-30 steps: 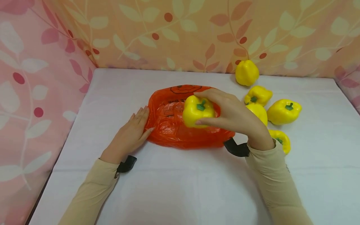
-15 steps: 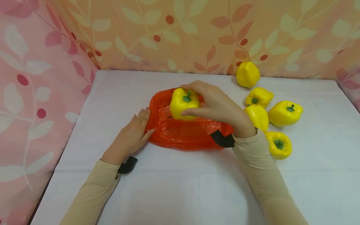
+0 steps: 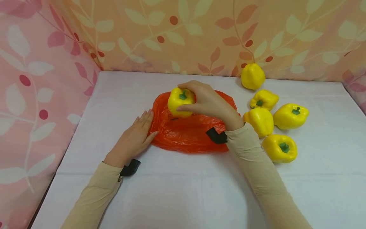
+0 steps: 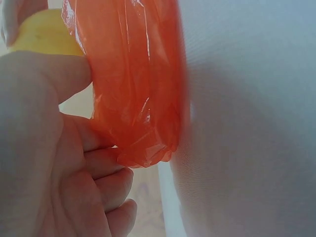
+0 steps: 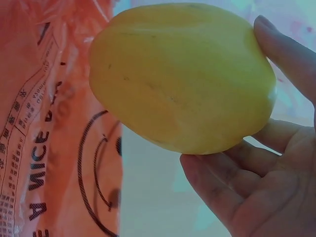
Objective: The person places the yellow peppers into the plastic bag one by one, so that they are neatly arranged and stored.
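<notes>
On a white-covered table (image 3: 177,190), before a leaf-patterned backdrop (image 3: 183,35), holding a yellow pepper (image 3: 175,103) over an orange-red plastic bag (image 3: 186,144).

Curling the right grip (image 3: 210,103) around the pepper, stem (image 3: 182,94) upward, thumb (image 3: 187,108) on the near side; touching the bag's left end with the left grip (image 3: 134,135), fingers (image 3: 147,118) mostly straight. Showing the open bag beneath the right grip, with printed lettering (image 5: 38,163) and a smile drawing (image 5: 96,173), and five other yellow peppers (image 3: 290,117) on the table to the right of that grip.
</notes>
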Demonstrator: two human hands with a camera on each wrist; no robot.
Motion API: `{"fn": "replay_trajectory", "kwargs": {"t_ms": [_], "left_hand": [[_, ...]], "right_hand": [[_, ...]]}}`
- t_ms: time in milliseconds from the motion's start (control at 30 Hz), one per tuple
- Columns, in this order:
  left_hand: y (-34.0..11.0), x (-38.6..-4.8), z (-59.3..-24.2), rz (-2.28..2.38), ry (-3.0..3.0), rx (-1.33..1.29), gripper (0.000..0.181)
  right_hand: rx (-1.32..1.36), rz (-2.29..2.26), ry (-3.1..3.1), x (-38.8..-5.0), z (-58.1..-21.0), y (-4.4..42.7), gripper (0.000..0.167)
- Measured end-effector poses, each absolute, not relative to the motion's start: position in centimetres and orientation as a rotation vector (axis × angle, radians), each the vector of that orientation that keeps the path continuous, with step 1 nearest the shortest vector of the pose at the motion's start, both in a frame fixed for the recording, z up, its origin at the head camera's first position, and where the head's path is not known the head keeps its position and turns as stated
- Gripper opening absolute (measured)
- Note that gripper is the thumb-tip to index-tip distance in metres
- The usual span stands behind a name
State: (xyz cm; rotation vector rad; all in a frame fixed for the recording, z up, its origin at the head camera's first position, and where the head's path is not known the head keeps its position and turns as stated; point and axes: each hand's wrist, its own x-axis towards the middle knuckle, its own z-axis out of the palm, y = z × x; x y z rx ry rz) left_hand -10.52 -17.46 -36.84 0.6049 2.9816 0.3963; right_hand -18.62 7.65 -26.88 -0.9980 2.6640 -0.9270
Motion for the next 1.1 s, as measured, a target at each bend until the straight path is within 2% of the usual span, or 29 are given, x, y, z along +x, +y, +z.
{"fn": "replay_trajectory", "kwargs": {"t_ms": [567, 1100], "left_hand": [[-17.4, -10.5, -36.8, 0.392, 2.976, 0.599, 0.072], [-17.5, -10.5, -36.9, 0.392, 2.982, 0.613, 0.071]], "right_hand": [[-1.025, -0.663, 2.616, -21.5, -29.1, 2.9, 0.071], [-0.909, -0.867, 2.522, -22.6, -31.2, 3.6, 0.080]]}}
